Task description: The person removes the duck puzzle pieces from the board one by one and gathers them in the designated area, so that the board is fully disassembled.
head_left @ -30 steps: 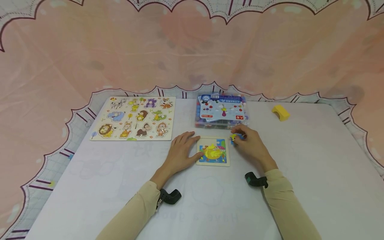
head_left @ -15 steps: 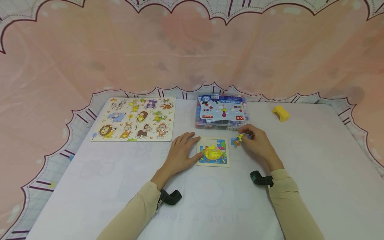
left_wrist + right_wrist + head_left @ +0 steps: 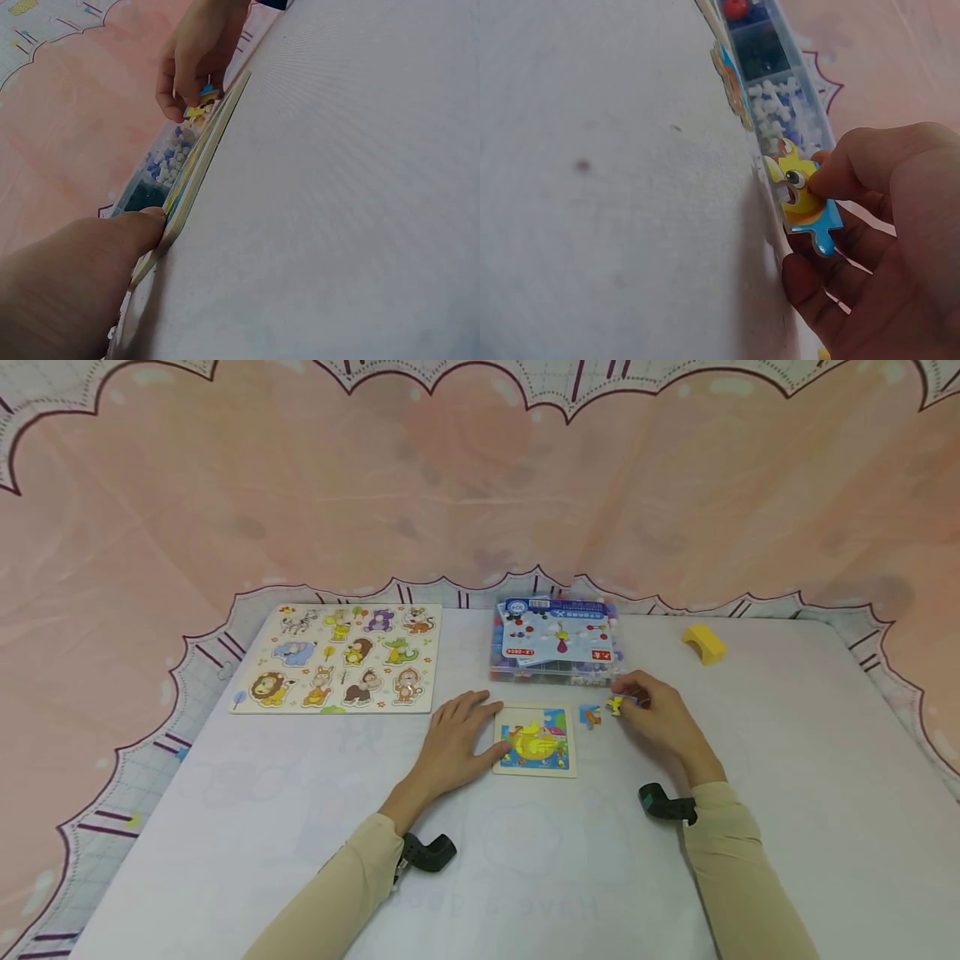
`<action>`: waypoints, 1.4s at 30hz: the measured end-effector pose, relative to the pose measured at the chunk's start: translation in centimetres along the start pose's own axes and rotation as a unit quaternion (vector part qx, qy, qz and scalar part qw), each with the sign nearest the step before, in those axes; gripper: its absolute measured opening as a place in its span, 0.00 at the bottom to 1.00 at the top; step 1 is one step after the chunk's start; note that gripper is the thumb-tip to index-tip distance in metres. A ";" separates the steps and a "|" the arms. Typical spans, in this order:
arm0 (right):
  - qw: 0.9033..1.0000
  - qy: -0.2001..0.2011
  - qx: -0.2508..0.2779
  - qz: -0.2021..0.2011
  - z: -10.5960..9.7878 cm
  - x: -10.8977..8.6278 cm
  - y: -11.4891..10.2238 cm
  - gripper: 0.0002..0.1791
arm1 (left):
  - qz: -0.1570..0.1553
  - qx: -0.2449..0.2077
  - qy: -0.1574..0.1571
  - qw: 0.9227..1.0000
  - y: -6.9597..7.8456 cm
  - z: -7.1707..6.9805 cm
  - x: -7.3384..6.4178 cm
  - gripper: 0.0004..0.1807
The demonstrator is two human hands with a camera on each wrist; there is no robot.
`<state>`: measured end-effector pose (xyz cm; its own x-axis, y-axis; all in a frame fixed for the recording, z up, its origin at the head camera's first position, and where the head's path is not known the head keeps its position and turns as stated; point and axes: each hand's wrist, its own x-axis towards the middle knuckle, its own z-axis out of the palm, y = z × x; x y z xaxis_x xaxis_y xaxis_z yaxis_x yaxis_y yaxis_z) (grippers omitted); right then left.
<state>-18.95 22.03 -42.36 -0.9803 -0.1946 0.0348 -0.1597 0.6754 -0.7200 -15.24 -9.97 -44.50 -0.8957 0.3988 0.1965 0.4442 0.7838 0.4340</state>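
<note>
A small jigsaw puzzle in a pale wooden frame (image 3: 525, 772) lies mid-table, showing a yellow duck on blue. Its upper left part shows bare wood. My left hand (image 3: 448, 739) rests at its left side with fingers spread, the thumb lying over the frame's edge. To the right, my right hand (image 3: 666, 718) pinches a jigsaw piece (image 3: 804, 195) between thumb and fingers. That piece is yellow and blue with a cartoon eye. Between the frame and this hand, another jigsaw piece (image 3: 590, 717), blue with brown, lies on the white table.
Behind the frame stands a clear plastic box (image 3: 555, 672) with a blue label and small parts inside. An animal peg board (image 3: 337, 656) lies at the back left. A yellow arch block (image 3: 704, 644) sits at the back right.
My right hand has moved right with the yellow and blue jigsaw piece, away from the brown and blue piece, which now shows fully. My left hand has stayed on the frame.
</note>
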 end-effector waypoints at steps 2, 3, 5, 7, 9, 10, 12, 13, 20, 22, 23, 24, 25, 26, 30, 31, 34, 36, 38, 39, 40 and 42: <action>1.000 -0.006 -0.008 0.005 -0.2 0.0 0.1 0.12 | 0.001 -0.001 0.002 1.000 0.0 0.0 0.0 0.32; 1.000 -0.009 -0.011 0.007 -0.2 0.0 0.2 0.12 | 0.002 -0.002 0.002 1.000 0.0 0.0 0.0 0.32; 1.000 -0.016 -0.019 0.014 -0.4 0.0 0.3 0.12 | 0.002 -0.002 0.003 1.000 0.0 0.0 0.0 0.32; 0.999 -0.023 -0.024 0.021 -0.5 -0.1 0.3 0.12 | 0.002 -0.002 0.001 1.000 0.0 -0.1 0.0 0.32; 0.999 -0.030 -0.023 0.027 -0.6 -0.1 0.4 0.12 | 0.002 0.000 0.000 1.000 0.0 -0.1 0.0 0.32; 0.999 -0.034 -0.022 0.029 -0.6 -0.1 0.4 0.12 | 0.001 0.000 0.000 1.000 0.0 -0.1 0.0 0.32; 0.999 -0.041 -0.018 0.030 -0.7 -0.1 0.3 0.12 | 0.001 0.000 0.000 1.000 0.0 0.0 0.0 0.32; 0.998 -0.045 -0.015 0.030 -0.7 -0.1 0.3 0.12 | 0.002 0.000 0.001 1.000 0.0 0.0 0.0 0.32; 0.999 -0.049 -0.019 0.014 -0.9 -0.3 0.2 0.10 | 0.006 0.002 0.000 1.000 0.0 0.1 0.1 0.32; 0.999 -0.050 -0.017 0.011 -0.8 -0.3 0.1 0.10 | 0.003 0.007 -0.003 1.000 0.0 0.0 0.1 0.32; 0.999 -0.051 -0.016 0.009 -0.8 -0.3 0.1 0.10 | 0.002 0.007 -0.003 1.000 0.0 0.0 0.1 0.32; 0.998 -0.052 -0.016 0.007 -0.8 -0.4 0.1 0.10 | 0.002 0.007 -0.002 1.000 0.0 0.0 0.0 0.32; 0.998 -0.052 -0.016 0.006 -0.8 -0.4 0.1 0.10 | 0.001 0.006 -0.002 1.000 0.0 0.0 0.0 0.32; 0.998 -0.053 -0.017 0.006 -0.8 -0.4 0.0 0.10 | 0.002 0.005 -0.001 1.000 0.0 0.0 0.0 0.32; 0.998 -0.052 -0.024 0.005 -0.8 -0.5 0.0 0.10 | 0.001 0.005 -0.005 1.000 -0.1 0.1 0.0 0.32; 0.998 -0.053 -0.027 0.004 -0.7 -0.5 0.0 0.10 | 0.000 0.006 -0.007 1.000 -0.1 0.1 0.0 0.32; 0.998 -0.054 -0.038 -0.003 -0.7 -0.5 0.0 0.10 | 0.000 0.009 -0.008 1.000 -0.2 0.1 0.1 0.32; 0.997 -0.055 -0.047 -0.007 -0.8 -0.4 -0.1 0.09 | 0.002 0.010 -0.006 1.000 -0.3 0.2 0.1 0.32; 0.997 -0.057 -0.052 -0.011 -0.8 -0.4 -0.2 0.09 | 0.001 0.011 -0.006 1.000 -0.3 0.2 0.2 0.32; 0.997 -0.058 -0.053 -0.012 -0.9 -0.4 -0.3 0.09 | 0.001 0.011 -0.007 1.000 -0.3 0.2 0.2 0.32; 0.997 -0.059 -0.054 -0.011 -0.9 -0.5 -0.3 0.09 | 0.000 0.011 -0.008 1.000 -0.3 0.3 0.2 0.32; 0.997 -0.061 -0.052 -0.011 -0.9 -0.5 -0.4 0.09 | 0.000 0.010 -0.007 1.000 -0.4 0.3 0.2 0.32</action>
<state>-18.49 22.49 -41.47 -0.9560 -0.2908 -0.0400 -0.1978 0.7388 -0.6443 -15.55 -10.05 -44.87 -0.8955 0.4053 0.1838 0.4444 0.7928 0.4171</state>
